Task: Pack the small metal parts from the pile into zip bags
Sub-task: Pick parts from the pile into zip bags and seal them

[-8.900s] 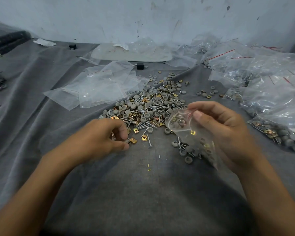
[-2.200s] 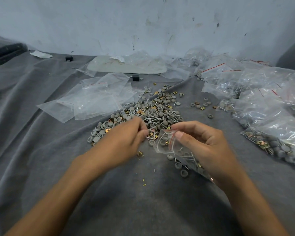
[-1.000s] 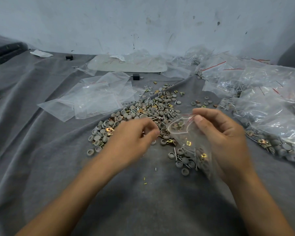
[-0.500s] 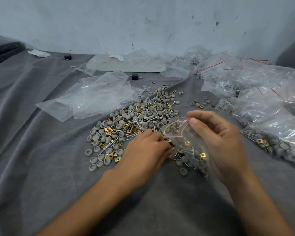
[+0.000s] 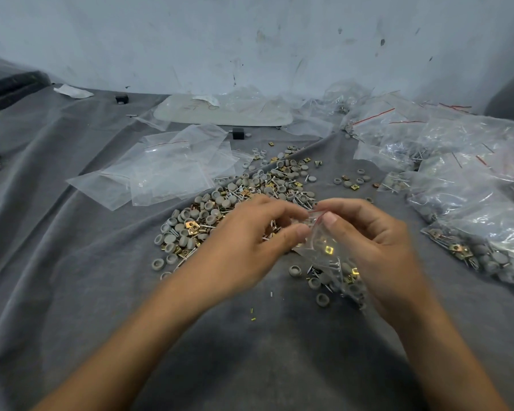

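Grey cloth [image 5: 72, 277]: creased and draped over the whole work surface, it carries everything. Its folds could swallow stray pieces, so the flat patch near the body is the place to work.
Filled bags [image 5: 463, 185]: a heap of clear bags with red zip lines, well to the right, some showing caps and screws inside.
Empty bags [image 5: 166, 173]: a flat stack just left of the pile.
Pile [image 5: 220, 209]: grey caps, brass square clips and screws, spread just beyond and left of both hands. There is plenty of it, so the task looks far from done.
Zip bag [image 5: 327, 250]: partly filled, its bottom resting on the cloth and its mouth raised between the two hands. The step appears to be feeding parts in. It goes best with the mouth held wide and level and the parts released right at the opening rather than from height. The loaded end should sit on the cloth so its weight does not tug the lip closed.
Right grip [image 5: 377, 241]: narrow, with thumb and forefinger pinching the bag's lip and the other fingers curled behind the film.
Left grip [image 5: 250, 241]: fingers curled close, tips at the mouth, thumb touching the film. Whether it pinches parts or the lip itself I cannot tell.
Loose caps [image 5: 296, 269]: a few lie beside the bag's lower end, worth sweeping in afterwards.
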Action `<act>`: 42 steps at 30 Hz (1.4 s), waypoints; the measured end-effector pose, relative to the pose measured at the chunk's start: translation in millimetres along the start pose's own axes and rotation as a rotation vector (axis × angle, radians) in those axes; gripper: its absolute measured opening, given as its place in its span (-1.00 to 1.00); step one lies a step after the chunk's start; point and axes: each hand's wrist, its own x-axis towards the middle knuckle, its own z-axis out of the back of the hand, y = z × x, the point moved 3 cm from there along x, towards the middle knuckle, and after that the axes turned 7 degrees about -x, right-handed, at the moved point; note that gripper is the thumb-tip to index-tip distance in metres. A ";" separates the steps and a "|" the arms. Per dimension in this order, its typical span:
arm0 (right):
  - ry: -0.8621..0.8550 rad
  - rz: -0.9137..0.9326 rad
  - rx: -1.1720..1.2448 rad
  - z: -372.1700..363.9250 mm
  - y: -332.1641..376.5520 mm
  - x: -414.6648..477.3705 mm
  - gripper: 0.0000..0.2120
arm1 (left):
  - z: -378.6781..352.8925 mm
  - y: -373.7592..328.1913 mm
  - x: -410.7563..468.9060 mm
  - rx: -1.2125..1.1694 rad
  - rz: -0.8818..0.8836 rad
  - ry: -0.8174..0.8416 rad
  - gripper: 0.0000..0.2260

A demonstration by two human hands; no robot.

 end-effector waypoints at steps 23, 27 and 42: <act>-0.084 0.154 -0.162 -2.3 21.6 -3.1 -0.54 | 35.7 -31.0 -3.8 -0.223 -0.109 -0.203 -0.85; 0.071 0.129 -0.209 -10.9 29.0 -2.1 -0.39 | 41.1 -25.5 -3.0 -0.224 -0.122 -0.197 -0.81; 0.107 0.398 -0.849 -31.4 86.8 22.9 -0.84 | 47.8 -30.3 -0.4 -0.349 -0.135 -0.284 -0.81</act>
